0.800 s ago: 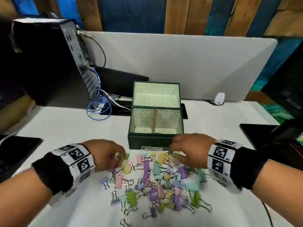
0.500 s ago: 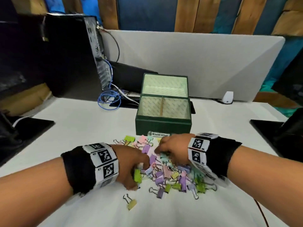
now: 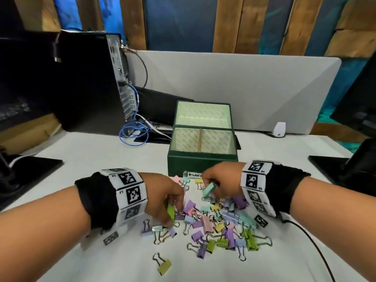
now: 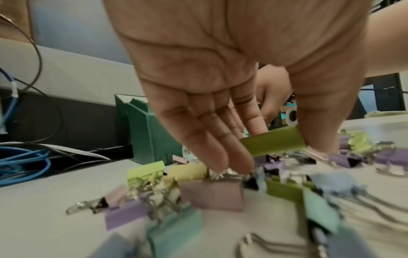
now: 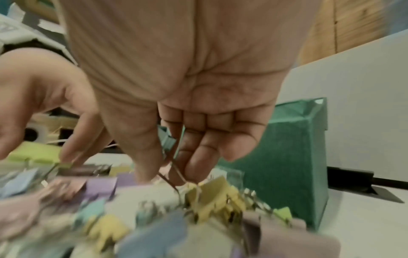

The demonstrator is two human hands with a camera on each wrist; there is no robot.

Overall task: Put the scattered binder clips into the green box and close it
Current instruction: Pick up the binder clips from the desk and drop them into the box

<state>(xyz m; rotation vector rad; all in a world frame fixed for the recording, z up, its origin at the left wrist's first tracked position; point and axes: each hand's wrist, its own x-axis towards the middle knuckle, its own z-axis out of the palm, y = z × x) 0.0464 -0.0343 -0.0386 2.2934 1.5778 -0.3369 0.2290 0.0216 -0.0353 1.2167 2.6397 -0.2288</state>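
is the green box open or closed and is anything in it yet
Open: the green box has its lid tipped back, and both compartments show only bare lining.

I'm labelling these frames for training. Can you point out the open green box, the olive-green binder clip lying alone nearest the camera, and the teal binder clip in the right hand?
open green box (image 3: 202, 162), head view, front wall.
olive-green binder clip (image 3: 165, 267), head view, coloured body.
teal binder clip (image 3: 210, 189), head view, coloured body.
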